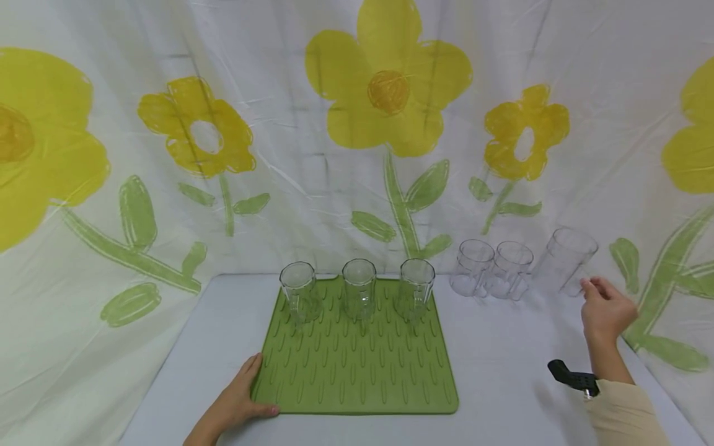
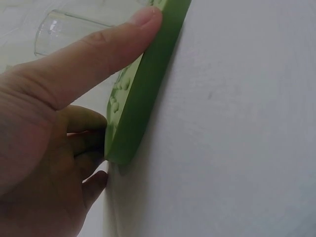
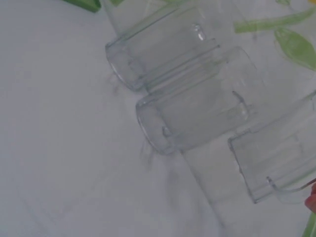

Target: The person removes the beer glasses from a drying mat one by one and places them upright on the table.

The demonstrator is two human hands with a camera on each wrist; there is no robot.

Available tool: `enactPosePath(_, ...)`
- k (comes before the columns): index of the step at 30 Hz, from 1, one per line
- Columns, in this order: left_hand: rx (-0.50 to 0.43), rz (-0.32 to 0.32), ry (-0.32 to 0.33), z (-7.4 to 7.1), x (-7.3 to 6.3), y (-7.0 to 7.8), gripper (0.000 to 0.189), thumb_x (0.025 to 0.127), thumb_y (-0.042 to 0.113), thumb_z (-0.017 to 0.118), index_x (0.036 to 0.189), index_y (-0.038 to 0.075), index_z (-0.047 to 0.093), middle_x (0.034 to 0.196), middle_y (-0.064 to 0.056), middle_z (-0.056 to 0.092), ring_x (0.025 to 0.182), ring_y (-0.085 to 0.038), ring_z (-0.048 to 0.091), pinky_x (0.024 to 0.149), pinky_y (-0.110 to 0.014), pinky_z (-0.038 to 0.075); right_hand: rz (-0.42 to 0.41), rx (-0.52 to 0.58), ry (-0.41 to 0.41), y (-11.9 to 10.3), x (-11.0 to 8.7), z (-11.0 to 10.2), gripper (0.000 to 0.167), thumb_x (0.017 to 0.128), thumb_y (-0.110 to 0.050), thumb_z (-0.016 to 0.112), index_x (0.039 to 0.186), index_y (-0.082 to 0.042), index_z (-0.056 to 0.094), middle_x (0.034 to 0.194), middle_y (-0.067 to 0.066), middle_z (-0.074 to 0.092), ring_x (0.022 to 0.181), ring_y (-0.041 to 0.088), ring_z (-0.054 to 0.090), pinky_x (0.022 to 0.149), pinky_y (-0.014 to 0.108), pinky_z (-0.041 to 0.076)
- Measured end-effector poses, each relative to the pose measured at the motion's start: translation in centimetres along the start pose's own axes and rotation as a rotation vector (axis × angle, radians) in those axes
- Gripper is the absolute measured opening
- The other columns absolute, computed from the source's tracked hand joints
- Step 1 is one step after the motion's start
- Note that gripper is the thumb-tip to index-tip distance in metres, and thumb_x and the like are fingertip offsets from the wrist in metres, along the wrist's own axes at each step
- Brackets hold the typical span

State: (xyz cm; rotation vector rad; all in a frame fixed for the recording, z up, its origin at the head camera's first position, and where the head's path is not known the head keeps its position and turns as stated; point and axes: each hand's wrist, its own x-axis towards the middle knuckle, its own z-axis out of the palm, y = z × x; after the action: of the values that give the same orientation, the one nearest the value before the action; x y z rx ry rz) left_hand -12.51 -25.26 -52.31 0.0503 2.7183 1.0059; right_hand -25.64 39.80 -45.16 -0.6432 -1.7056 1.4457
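Note:
My right hand [image 1: 608,311] pinches the handle of a clear glass mug [image 1: 564,257] at the back right of the table. This mug leans, its rim towards the upper right; in the right wrist view its base [image 3: 243,170] shows, with a fingertip [image 3: 311,201] at the handle. Two more glass mugs [image 1: 472,266] stand just left of it. At the front left corner of a green ridged mat [image 1: 362,378], my left hand [image 1: 237,396] rests with its thumb along the front edge and fingers along the left side. Three upright glass mugs [image 1: 359,288] stand along the mat's back.
The white table [image 1: 502,384] ends at the back against a hanging cloth [image 1: 312,204] printed with yellow flowers. A black strap device [image 1: 574,376] is worn on the right wrist, above a beige sleeve [image 1: 625,409].

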Motion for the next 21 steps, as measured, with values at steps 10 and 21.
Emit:
enactPosePath(10,0.005,0.015,0.015,0.1,0.0,-0.3,0.125,0.061,0.035,0.091,0.149,-0.014,0.016,0.155,-0.036,0.018,0.141,-0.056,0.02,0.112,-0.065,0.028,0.08,-0.047,-0.026,1.6,-0.4,0.6,0.011,0.086,-0.008,0.071,0.092,-0.013,0.078,0.053,-0.031,0.053,0.049,-0.013,0.049,0.048,0.002,0.04)
enactPosePath(21,-0.003,0.02,0.016,0.1,-0.2,-0.1,0.125,0.061,0.035,0.091,0.148,-0.014,0.017,0.154,-0.036,0.019,0.141,-0.056,0.021,0.112,-0.066,0.028,0.071,-0.169,-0.054,3.6,-1.4,0.9,0.023,0.088,-0.013,0.071,0.105,0.001,0.073,0.051,-0.037,0.047,0.05,-0.015,0.047,0.046,0.002,0.039)
